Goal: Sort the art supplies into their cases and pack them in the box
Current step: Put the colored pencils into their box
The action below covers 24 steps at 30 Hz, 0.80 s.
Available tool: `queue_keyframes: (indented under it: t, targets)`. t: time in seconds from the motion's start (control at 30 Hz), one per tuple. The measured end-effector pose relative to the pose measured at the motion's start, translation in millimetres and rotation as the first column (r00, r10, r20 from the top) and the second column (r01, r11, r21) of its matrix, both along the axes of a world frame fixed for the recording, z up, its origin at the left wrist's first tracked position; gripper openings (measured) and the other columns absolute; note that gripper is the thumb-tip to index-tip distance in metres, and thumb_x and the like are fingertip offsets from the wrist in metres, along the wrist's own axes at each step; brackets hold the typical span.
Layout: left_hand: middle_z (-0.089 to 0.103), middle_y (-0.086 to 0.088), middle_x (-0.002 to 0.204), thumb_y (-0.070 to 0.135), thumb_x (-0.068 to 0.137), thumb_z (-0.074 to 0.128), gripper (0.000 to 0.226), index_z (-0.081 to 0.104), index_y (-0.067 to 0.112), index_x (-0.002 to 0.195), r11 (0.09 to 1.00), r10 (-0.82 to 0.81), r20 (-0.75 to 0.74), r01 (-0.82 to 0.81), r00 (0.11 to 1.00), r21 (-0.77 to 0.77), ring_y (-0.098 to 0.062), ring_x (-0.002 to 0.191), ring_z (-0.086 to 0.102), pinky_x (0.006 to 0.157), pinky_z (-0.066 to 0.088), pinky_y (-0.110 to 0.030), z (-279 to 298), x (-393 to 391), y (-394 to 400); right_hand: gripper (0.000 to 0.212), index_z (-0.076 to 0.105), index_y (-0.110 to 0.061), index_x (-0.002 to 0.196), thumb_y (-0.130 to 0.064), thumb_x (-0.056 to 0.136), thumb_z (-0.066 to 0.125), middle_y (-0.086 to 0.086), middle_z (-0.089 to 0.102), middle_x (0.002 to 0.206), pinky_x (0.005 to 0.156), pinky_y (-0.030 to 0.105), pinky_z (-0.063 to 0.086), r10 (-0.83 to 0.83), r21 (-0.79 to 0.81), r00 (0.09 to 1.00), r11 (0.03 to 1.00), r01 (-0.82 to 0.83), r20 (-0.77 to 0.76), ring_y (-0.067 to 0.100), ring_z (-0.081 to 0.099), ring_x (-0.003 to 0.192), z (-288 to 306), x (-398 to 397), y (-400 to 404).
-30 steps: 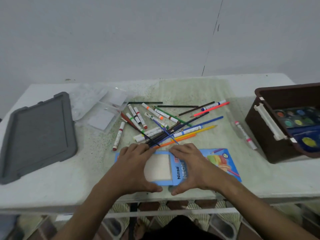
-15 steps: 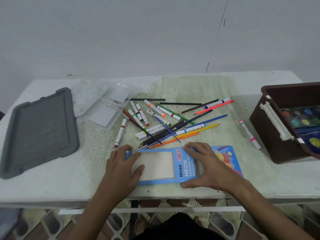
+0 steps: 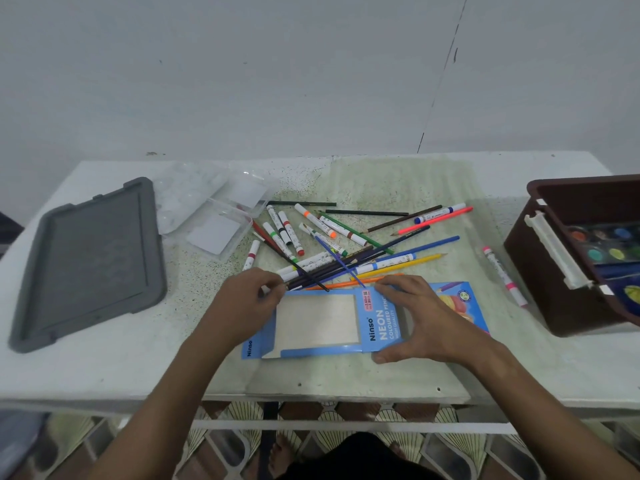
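Observation:
A flat blue coloured-pencil case [image 3: 377,329] with a clear window lies near the table's front edge. My right hand [image 3: 419,317] grips its right part, with the thumb on the near edge and the fingers on the far edge. My left hand [image 3: 247,301] is at the case's far left corner. Its curled fingertips pinch at the near ends of the dark pencils in the pile of loose pencils and markers [image 3: 346,247] just behind the case. A brown box [image 3: 550,271] at the right holds a watercolour palette [image 3: 609,244].
A grey lid [image 3: 90,258] lies flat at the left. An open clear plastic case [image 3: 214,220] sits beside it, left of the pile. One pink-capped marker [image 3: 502,275] lies apart, between the pile and the brown box. A white wall stands behind the table.
My left hand lifted off the case window and moved up to the pencil ends, its fingers curling. My right hand slid right along the case, which is now more exposed.

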<state>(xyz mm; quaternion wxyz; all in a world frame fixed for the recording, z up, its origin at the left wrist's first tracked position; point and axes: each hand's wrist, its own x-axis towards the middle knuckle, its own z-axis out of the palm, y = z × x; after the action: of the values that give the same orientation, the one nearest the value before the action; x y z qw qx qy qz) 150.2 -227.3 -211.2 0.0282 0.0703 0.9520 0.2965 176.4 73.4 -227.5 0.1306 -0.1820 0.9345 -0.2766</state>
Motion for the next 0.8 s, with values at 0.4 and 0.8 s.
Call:
queue_keyframes:
  t: [0.4,0.8]
  targets:
    - [0.054,-0.005,0.087,0.034,0.097,0.047,0.027,0.069,0.02,0.102,0.901,-0.139,0.081,0.159,0.987,-0.402,-0.023,0.083,0.057,0.067,0.047,-0.031,0,-33,21,0.091,0.045,-0.026,0.137,-0.066,0.06,0.074,-0.02,0.036,0.134,0.106,0.02,0.026,-0.069,-0.106,0.998,0.992,0.068,-0.01,-0.006,0.024,0.127,3,-2,-3]
    - [0.058,-0.006,0.096,0.025,0.091,0.061,0.012,0.059,0.014,0.097,0.906,-0.089,0.2,0.162,0.976,-0.392,-0.021,0.084,0.057,0.068,0.046,-0.031,6,-46,30,0.021,0.07,-0.003,0.105,-0.002,0.086,0.061,0.013,0.067,0.108,0.089,0.027,0.04,-0.373,-0.142,0.868,0.928,0.345,-0.327,0.027,0.059,0.104,11,-85,18]
